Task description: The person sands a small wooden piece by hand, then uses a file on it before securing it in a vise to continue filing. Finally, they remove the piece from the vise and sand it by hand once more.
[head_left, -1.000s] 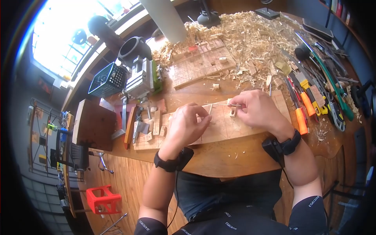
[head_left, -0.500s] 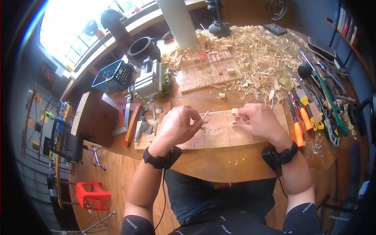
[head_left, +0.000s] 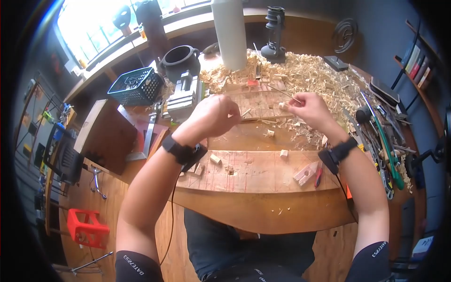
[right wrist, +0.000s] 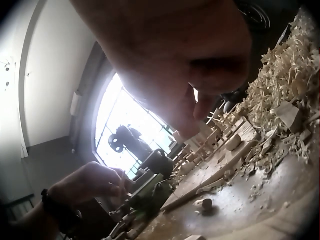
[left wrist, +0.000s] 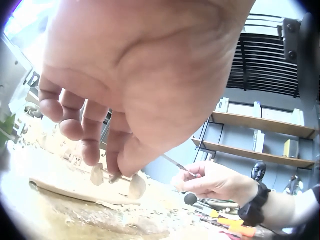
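My left hand (head_left: 213,115) pinches a small pale wooden stick (head_left: 246,113) between thumb and forefinger, above the table and short of the far board. Its other fingers hang loosely bent in the left wrist view. My right hand (head_left: 310,112) pinches a thin rod-like tool (head_left: 285,94), which slants up and left; in the left wrist view this tool (left wrist: 175,162) looks metallic. Beyond both hands lies the far wooden board (head_left: 256,99), with a short wooden plug (head_left: 283,105) on it close to my right fingertips. The stick and the tool are apart.
The near marked board (head_left: 263,181) carries small blocks (head_left: 283,153), a holed wooden piece (head_left: 306,174) and a red-handled tool (head_left: 319,176). Shavings (head_left: 305,75) heap at the back. A metal vise (head_left: 185,94) stands left, hand tools (head_left: 383,136) lie right.
Both hands have risen and moved forward, from over the near board toward the far one. The thin tool, earlier close to the stick, now points away from it. The head view has tilted up.
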`<state>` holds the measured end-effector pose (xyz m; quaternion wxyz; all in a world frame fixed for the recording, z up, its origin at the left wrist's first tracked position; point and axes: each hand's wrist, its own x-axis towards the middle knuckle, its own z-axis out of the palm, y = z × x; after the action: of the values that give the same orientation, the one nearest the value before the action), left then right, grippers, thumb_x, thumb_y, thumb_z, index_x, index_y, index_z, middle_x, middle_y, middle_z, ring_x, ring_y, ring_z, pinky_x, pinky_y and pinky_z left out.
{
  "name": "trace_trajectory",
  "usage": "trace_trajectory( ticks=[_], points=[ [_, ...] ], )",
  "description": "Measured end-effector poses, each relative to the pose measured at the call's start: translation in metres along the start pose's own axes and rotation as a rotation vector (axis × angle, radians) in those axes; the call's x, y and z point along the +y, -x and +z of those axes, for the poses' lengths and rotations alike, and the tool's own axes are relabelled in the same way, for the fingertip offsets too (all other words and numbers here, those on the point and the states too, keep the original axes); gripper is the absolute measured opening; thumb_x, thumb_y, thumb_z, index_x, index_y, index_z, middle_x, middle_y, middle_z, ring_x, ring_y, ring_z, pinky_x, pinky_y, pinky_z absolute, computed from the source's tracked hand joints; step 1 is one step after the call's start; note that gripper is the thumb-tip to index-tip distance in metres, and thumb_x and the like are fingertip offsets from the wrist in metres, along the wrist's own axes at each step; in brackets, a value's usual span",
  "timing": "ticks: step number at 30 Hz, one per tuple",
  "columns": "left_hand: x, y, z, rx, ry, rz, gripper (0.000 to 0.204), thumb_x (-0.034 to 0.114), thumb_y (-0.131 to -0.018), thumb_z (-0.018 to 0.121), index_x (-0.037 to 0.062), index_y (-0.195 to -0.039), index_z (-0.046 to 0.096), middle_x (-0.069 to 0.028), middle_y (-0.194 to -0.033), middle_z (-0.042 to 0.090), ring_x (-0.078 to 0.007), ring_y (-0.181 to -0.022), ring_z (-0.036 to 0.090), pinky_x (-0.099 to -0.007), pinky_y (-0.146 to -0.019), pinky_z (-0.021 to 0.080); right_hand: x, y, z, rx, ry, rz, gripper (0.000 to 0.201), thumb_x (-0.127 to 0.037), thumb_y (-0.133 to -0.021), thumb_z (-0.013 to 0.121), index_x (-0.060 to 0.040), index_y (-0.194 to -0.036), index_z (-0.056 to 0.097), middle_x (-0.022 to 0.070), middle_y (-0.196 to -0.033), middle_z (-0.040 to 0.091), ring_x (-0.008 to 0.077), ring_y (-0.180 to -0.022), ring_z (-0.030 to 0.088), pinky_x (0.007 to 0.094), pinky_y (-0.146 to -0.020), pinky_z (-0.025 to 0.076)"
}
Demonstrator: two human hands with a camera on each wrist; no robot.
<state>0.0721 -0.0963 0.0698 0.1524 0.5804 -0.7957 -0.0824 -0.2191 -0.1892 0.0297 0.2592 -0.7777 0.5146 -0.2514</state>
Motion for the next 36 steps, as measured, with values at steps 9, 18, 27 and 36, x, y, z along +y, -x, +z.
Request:
trace_trajectory(
  ticks=[9,18,27,36],
  points=[
    [-0.035,-0.048,0.011,-0.022,-0.142,-0.027,0.016,0.019,-0.088,0.073,0.0066,-0.095,0.080,-0.0171,-0.085,0.075,-0.0336,-0.084,0.073,-0.0420,-0.079,0.056,-0.016,-0.078,0.056,-0.086,0.261,-0.036,0.022,-0.028,-0.086,0.074,-0.0162,-0.104,0.079,0.0061,-0.104,0.079,0.0242,-0.097,0.074,0.0377,-0.088,0.058],
    [-0.047,-0.059,0.023,-0.074,-0.141,-0.072,0.014,0.024,-0.087,0.074,0.0129,-0.091,0.081,-0.0143,-0.089,0.075,-0.0336,-0.090,0.073,-0.0424,-0.084,0.057,-0.022,-0.088,0.073,-0.106,0.279,-0.150,0.024,-0.032,-0.085,0.075,-0.0168,-0.103,0.079,0.0090,-0.102,0.078,0.0276,-0.097,0.073,0.0396,-0.088,0.057],
    [-0.063,-0.083,0.036,-0.056,-0.092,-0.068,0.013,0.021,-0.086,0.072,0.0121,-0.089,0.081,-0.0147,-0.088,0.075,-0.0328,-0.087,0.073,-0.0419,-0.082,0.057,-0.004,-0.062,0.038,0.031,0.045,-0.143,0.026,-0.026,-0.087,0.077,-0.0101,-0.107,0.078,0.0068,-0.093,0.078,0.0185,-0.085,0.072,0.0347,-0.080,0.057],
    [-0.070,-0.107,0.034,-0.076,-0.154,0.068,0.013,0.019,-0.085,0.074,0.0099,-0.092,0.080,-0.0126,-0.087,0.076,-0.0299,-0.084,0.073,-0.0382,-0.079,0.056,-0.036,0.051,-0.007,0.202,-0.537,-0.074,0.014,-0.015,-0.095,0.074,-0.0013,-0.095,0.075,-0.0120,-0.067,0.055,-0.0038,-0.057,0.038,0.0177,-0.050,0.027]
  ],
)
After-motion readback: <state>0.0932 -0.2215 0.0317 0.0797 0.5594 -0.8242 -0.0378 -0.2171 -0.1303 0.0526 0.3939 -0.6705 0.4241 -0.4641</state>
